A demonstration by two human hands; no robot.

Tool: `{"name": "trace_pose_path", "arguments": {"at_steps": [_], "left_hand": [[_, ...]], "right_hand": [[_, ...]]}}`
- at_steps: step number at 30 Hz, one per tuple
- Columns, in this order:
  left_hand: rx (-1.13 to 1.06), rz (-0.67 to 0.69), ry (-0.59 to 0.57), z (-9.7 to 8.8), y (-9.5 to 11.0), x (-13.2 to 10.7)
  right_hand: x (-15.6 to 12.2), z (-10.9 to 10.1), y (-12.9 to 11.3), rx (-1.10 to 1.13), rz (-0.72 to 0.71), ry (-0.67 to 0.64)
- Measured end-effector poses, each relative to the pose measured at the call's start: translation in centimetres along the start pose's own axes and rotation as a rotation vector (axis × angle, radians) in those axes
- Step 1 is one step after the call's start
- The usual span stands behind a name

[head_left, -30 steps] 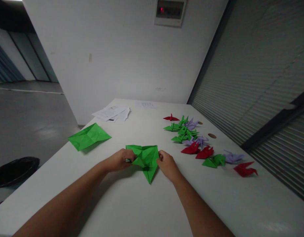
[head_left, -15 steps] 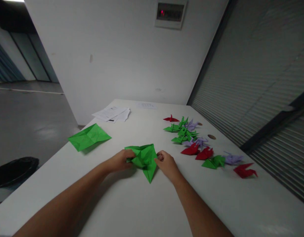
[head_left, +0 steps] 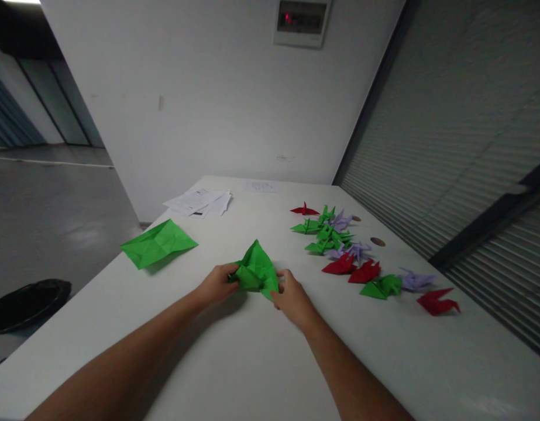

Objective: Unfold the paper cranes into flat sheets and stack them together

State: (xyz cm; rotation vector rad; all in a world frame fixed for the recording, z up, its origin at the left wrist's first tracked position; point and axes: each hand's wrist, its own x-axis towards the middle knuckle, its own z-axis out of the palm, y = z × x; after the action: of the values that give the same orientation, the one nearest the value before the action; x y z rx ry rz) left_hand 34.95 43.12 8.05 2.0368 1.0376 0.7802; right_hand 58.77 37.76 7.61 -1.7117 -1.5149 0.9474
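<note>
Between my hands is a green sheet of folding paper (head_left: 257,270), partly folded, one corner pointing up and away from me. My left hand (head_left: 219,285) pinches its left side, fingers closed on the paper. At its lower right edge, my right hand (head_left: 292,297) has thumb and fingers closed on the paper. Part of the paper is hidden by my fingers. A second green sheet (head_left: 160,244), creased and opened out, lies to the left near the table's edge.
Several folded paper cranes in green, lilac and red, such as a red crane (head_left: 438,302), lie along the right side of the white table (head_left: 261,374). Printed papers (head_left: 199,202) rest at the far left. A black-lined bin (head_left: 28,304) stands on the floor at left.
The green paper in my hands has turned: the corner that pointed down toward me no longer shows there, and a corner now points away. My right hand has moved slightly lower along its edge.
</note>
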Motion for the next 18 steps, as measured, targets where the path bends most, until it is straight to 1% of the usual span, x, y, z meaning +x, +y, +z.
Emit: {"name": "trace_pose_path", "arguments": {"at_steps": [2, 4, 7, 9, 11, 13, 16, 18], "left_hand": [[-0.041, 0.002, -0.054, -0.4, 0.0, 0.0], [-0.079, -0.013, -0.083, -0.7, 0.0, 0.0], [-0.116, -0.019, -0.101, -1.0, 0.1, 0.0], [-0.113, 0.012, -0.117, -1.3, 0.1, -0.1], [-0.098, 0.086, -0.144, -1.7, 0.0, -0.1], [-0.076, 0.205, -0.198, -2.1, -0.2, 0.0], [-0.007, 0.381, -0.275, -2.4, -0.8, 0.2], [0.059, 0.443, -0.313, -2.4, -1.2, 0.2]], "right_hand": [[0.3, -0.2, 0.1, 0.128, 0.074, 0.022], [0.4, -0.7, 0.1, 0.241, 0.123, 0.024], [0.4, -1.7, -0.1, 0.321, 0.130, -0.033], [0.3, -2.4, -0.2, 0.328, 0.124, -0.077], [0.3, -3.0, -0.1, 0.310, 0.115, -0.116], [0.4, -3.3, 0.1, 0.284, 0.106, -0.134], [0.7, -3.5, 0.4, 0.238, 0.095, -0.121], [1.0, -3.6, 0.6, 0.183, 0.086, -0.106]]}}
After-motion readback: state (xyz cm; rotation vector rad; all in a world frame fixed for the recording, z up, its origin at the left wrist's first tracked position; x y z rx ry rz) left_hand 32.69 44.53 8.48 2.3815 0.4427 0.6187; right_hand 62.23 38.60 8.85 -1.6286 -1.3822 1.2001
